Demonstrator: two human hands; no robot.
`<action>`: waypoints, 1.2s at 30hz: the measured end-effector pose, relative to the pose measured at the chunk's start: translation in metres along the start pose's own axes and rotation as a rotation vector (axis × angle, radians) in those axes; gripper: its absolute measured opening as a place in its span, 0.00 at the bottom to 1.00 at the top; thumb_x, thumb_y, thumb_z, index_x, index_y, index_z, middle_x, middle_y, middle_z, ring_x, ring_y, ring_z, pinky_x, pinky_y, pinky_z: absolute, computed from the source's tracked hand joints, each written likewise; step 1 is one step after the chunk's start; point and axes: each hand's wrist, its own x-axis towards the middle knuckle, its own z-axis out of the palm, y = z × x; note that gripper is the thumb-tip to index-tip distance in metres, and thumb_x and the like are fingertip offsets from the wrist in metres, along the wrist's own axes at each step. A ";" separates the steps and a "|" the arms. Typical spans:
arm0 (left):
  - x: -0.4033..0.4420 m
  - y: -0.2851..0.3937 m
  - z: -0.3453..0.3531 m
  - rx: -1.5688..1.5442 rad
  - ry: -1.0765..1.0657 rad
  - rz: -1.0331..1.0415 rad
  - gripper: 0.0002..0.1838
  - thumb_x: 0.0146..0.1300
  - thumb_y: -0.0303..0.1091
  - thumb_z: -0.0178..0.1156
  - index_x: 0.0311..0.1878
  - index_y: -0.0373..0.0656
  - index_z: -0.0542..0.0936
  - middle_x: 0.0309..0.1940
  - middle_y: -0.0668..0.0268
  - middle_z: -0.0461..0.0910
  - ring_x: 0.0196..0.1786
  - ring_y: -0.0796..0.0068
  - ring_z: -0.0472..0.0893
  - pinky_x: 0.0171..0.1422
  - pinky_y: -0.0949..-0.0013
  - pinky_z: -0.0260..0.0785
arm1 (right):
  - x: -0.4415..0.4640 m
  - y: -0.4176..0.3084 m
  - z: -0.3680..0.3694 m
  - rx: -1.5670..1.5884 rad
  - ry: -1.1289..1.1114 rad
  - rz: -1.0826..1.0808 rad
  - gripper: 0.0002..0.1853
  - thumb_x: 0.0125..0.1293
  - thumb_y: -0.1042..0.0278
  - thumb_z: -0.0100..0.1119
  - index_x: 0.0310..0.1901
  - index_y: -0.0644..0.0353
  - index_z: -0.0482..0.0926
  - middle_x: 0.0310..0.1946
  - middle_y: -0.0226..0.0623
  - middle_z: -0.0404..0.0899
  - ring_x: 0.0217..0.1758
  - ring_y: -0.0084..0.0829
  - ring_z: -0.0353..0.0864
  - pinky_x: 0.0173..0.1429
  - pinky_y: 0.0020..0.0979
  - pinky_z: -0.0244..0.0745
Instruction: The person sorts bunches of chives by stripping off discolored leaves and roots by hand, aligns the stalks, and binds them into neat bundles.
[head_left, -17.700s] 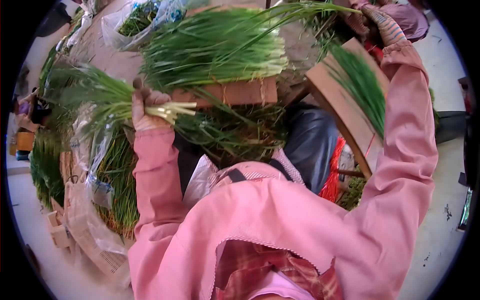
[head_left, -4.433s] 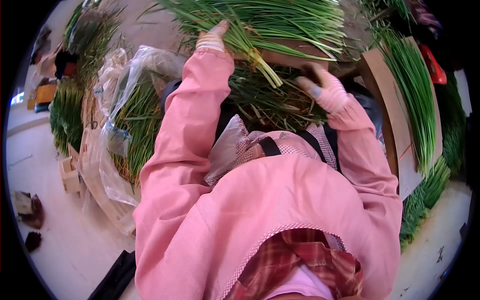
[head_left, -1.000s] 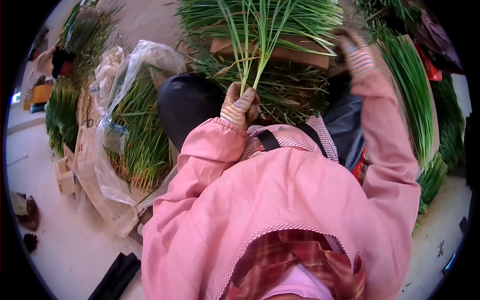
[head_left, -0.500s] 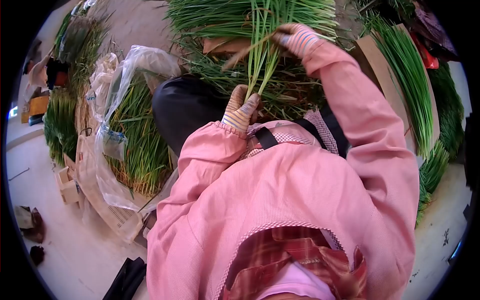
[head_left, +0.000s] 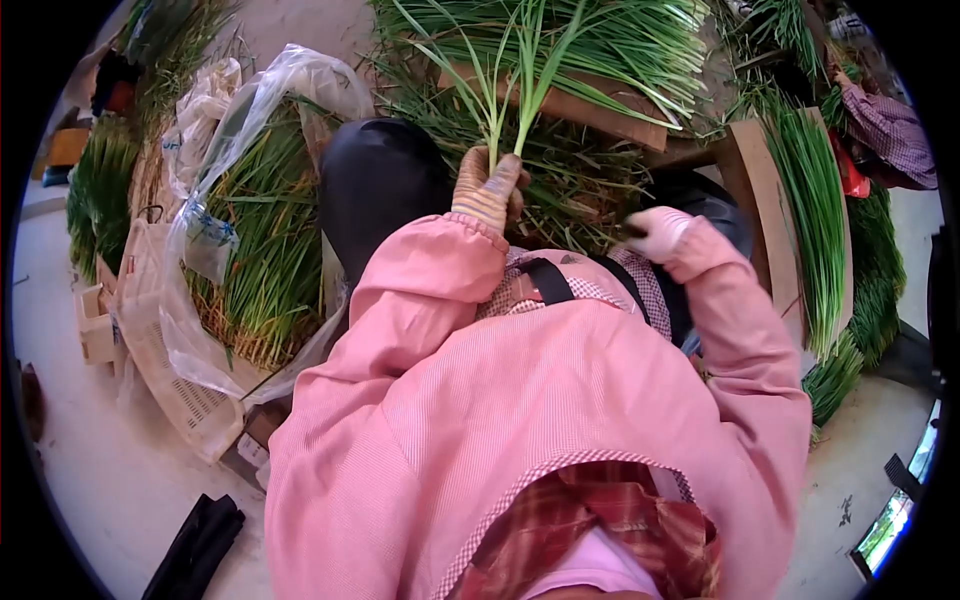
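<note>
Green stalks with pale lower ends [head_left: 520,100] stand upright in my left hand [head_left: 487,190], a striped glove closed round their bases. My right hand [head_left: 657,233], gloved too, is to the right beside my knee, away from the stalks; its fingers are dark and blurred, and whether they hold anything is unclear. Beyond my hands a thick pile of long green stalks [head_left: 600,50] lies on a brown board [head_left: 600,113]. Loose leaf scraps [head_left: 575,190] lie heaped between my knees, under and behind the held stalks.
At the left, a clear plastic bag [head_left: 190,300] wraps around more stalks [head_left: 265,260], beside a pale plastic crate [head_left: 180,350]. On the right, long green stalks [head_left: 810,220] lie on a tilted board [head_left: 752,165]. A co-worker's checked sleeve [head_left: 890,135] shows at the upper right.
My right hand has moved from the upper leaves of the held stalks down and right to beside my knee. The brownish leaf it was pulling at is no longer seen on them.
</note>
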 end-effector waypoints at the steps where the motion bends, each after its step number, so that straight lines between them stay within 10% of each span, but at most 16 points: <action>1: 0.001 -0.003 0.002 0.089 0.013 0.027 0.10 0.58 0.35 0.54 0.38 0.43 0.66 0.22 0.65 0.71 0.10 0.84 0.61 0.13 0.79 0.53 | 0.016 -0.003 0.020 0.152 0.416 -0.113 0.14 0.53 0.65 0.54 0.41 0.61 0.73 0.33 0.48 0.75 0.38 0.40 0.76 0.45 0.30 0.68; 6: 0.002 -0.022 -0.002 1.033 -0.081 0.497 0.16 0.53 0.28 0.53 0.45 0.39 0.65 0.30 0.61 0.74 0.32 0.68 0.75 0.36 0.68 0.65 | 0.043 -0.087 -0.008 1.012 0.635 -0.171 0.21 0.51 0.55 0.60 0.38 0.64 0.71 0.32 0.37 0.75 0.34 0.25 0.70 0.40 0.27 0.67; 8: 0.020 -0.049 -0.007 0.960 -0.276 0.816 0.18 0.50 0.25 0.53 0.45 0.38 0.65 0.32 0.57 0.73 0.32 0.66 0.75 0.35 0.68 0.66 | 0.065 -0.091 0.005 1.002 0.580 -0.045 0.30 0.46 0.50 0.64 0.44 0.65 0.69 0.34 0.39 0.74 0.38 0.26 0.71 0.44 0.27 0.66; 12: -0.014 -0.007 0.012 1.159 -0.399 0.203 0.19 0.48 0.27 0.57 0.45 0.38 0.65 0.35 0.55 0.71 0.35 0.61 0.74 0.38 0.70 0.67 | 0.081 -0.072 0.033 1.409 0.585 -0.134 0.26 0.52 0.54 0.58 0.45 0.69 0.69 0.34 0.42 0.75 0.37 0.29 0.73 0.42 0.28 0.68; 17: -0.030 0.000 0.021 1.099 -0.728 0.611 0.29 0.44 0.30 0.63 0.52 0.42 0.64 0.38 0.61 0.70 0.39 0.68 0.73 0.42 0.71 0.68 | 0.062 -0.043 0.034 1.786 0.614 -0.147 0.14 0.57 0.63 0.53 0.41 0.63 0.71 0.27 0.34 0.75 0.28 0.24 0.73 0.31 0.22 0.68; 18: -0.040 0.008 0.022 0.863 -0.687 0.249 0.24 0.46 0.28 0.62 0.48 0.41 0.66 0.34 0.64 0.72 0.36 0.74 0.74 0.40 0.73 0.68 | 0.052 -0.041 0.034 1.890 0.572 -0.172 0.13 0.57 0.63 0.53 0.40 0.62 0.72 0.24 0.33 0.75 0.23 0.23 0.72 0.26 0.22 0.68; 22: -0.017 0.003 0.018 0.292 -0.142 -0.154 0.10 0.50 0.28 0.59 0.35 0.44 0.68 0.24 0.65 0.73 0.24 0.75 0.73 0.28 0.75 0.67 | 0.037 -0.030 0.039 2.019 0.268 -0.318 0.11 0.57 0.61 0.54 0.36 0.59 0.73 0.17 0.26 0.72 0.11 0.17 0.65 0.13 0.15 0.58; 30: 0.002 -0.027 0.012 -0.280 -0.252 -0.500 0.14 0.51 0.25 0.58 0.42 0.43 0.69 0.31 0.64 0.75 0.32 0.67 0.76 0.32 0.66 0.73 | 0.063 0.008 0.048 2.303 0.660 -0.081 0.10 0.56 0.58 0.53 0.33 0.55 0.73 0.15 0.22 0.63 0.11 0.17 0.59 0.13 0.20 0.57; 36: -0.004 -0.040 0.008 -0.093 -0.289 -0.470 0.14 0.51 0.26 0.58 0.41 0.44 0.69 0.35 0.63 0.73 0.35 0.64 0.76 0.40 0.59 0.71 | 0.060 -0.022 0.056 1.879 0.351 -0.113 0.18 0.50 0.53 0.61 0.39 0.56 0.74 0.19 0.26 0.71 0.15 0.19 0.67 0.16 0.19 0.60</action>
